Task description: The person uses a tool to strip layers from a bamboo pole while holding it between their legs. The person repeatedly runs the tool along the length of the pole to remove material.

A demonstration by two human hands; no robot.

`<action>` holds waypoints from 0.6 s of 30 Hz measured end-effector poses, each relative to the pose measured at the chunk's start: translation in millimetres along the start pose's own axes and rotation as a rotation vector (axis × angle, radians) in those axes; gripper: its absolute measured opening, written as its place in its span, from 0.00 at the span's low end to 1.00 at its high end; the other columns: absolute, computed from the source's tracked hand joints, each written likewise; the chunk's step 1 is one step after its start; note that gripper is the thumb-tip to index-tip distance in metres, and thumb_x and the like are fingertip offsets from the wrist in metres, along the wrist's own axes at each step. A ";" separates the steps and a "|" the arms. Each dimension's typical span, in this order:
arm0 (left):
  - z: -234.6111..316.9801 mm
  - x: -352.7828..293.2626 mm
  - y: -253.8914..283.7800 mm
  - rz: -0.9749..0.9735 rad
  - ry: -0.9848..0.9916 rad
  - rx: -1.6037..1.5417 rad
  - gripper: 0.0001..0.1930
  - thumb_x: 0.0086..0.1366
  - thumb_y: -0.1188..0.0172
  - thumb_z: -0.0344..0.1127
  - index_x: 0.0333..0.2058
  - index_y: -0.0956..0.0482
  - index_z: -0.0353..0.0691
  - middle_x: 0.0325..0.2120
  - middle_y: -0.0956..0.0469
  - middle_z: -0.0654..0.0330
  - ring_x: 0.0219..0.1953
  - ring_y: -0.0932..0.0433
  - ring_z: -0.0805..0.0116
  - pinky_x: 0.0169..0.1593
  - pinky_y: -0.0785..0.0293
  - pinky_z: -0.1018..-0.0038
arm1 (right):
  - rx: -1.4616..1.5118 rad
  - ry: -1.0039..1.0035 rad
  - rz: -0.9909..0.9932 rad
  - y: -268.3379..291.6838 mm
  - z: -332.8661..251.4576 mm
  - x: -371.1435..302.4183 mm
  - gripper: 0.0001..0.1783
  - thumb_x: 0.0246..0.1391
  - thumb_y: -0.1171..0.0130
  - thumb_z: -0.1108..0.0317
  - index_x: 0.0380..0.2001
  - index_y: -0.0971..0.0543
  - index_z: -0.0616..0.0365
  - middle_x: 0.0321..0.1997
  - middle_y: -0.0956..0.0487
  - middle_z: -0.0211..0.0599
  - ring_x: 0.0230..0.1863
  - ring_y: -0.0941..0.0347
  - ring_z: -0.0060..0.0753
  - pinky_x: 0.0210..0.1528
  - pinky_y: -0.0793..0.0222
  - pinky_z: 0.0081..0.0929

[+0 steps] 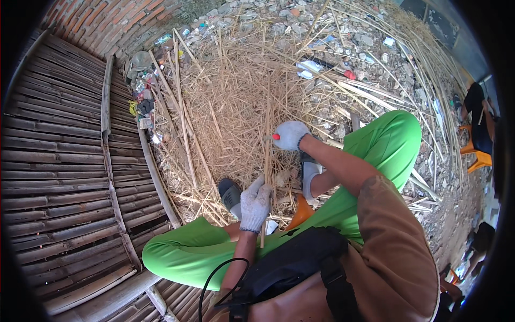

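Note:
My left hand (255, 204), in a white knit glove, is closed around a long, thin bamboo strip (267, 161). The strip runs away from me over the pile of shavings, its near end below the hand. Farther out and to the right, my right hand (291, 135), also gloved, grips a small tool with a red handle (276, 137). Only the red end shows clearly; a short greyish part beyond it lies against the strip, and its shape is too small to tell. Pale bamboo shavings (230, 102) cover the ground beneath both hands.
A dark bamboo-slat platform (64, 182) fills the left side, below a brick wall (102, 24). Loose bamboo sticks (185, 123) lie left of the shavings. Rubble and litter spread to the right. At the far right a person (477, 118) sits on an orange stool (475, 155).

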State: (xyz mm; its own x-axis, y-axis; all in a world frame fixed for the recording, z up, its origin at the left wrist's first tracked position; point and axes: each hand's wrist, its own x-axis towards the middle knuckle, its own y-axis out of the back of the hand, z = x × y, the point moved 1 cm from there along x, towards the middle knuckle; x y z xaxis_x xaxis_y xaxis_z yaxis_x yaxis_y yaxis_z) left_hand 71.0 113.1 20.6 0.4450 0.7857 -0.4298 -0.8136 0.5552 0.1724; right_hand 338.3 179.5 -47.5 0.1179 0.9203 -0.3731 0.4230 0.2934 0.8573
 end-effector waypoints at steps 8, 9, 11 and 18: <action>-4.5 0.5 0.3 0.018 -0.040 0.024 0.22 0.76 0.42 0.34 0.63 0.19 0.29 0.28 0.19 0.65 0.29 0.26 0.80 0.33 0.26 0.77 | -0.013 0.060 -0.010 -0.2 -12.5 -8.3 0.21 0.58 0.39 0.47 0.38 0.08 0.50 0.41 0.10 0.50 0.46 0.11 0.56 0.50 0.16 0.52; -7.0 1.1 -0.8 0.030 -0.018 0.008 0.23 0.76 0.41 0.34 0.64 0.19 0.29 0.28 0.19 0.65 0.28 0.26 0.81 0.32 0.26 0.77 | -0.031 0.050 -0.011 0.7 -11.7 -6.0 0.22 0.58 0.39 0.46 0.38 0.08 0.50 0.41 0.10 0.50 0.46 0.11 0.56 0.49 0.16 0.52; -3.1 1.6 -2.0 0.035 0.002 -0.001 0.23 0.76 0.40 0.35 0.64 0.19 0.29 0.27 0.19 0.66 0.27 0.26 0.81 0.31 0.27 0.77 | -0.044 0.034 -0.006 -3.6 -8.4 0.3 0.22 0.59 0.39 0.46 0.39 0.08 0.50 0.41 0.10 0.50 0.46 0.11 0.56 0.49 0.16 0.52; -3.2 -3.4 -5.4 0.015 0.067 -0.140 0.22 0.76 0.39 0.34 0.63 0.19 0.30 0.25 0.20 0.65 0.15 0.29 0.80 0.18 0.34 0.80 | 0.001 -0.076 -0.012 2.7 11.9 7.6 0.22 0.60 0.40 0.47 0.40 0.08 0.52 0.43 0.10 0.51 0.47 0.11 0.55 0.52 0.16 0.50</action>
State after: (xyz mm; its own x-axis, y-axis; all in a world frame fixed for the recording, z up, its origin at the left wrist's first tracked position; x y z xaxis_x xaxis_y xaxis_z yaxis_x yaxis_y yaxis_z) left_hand 72.7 106.6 18.3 0.4100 0.7714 -0.4867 -0.8664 0.4961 0.0565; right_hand 351.1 184.1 -52.3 0.1805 0.8943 -0.4094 0.4253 0.3044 0.8523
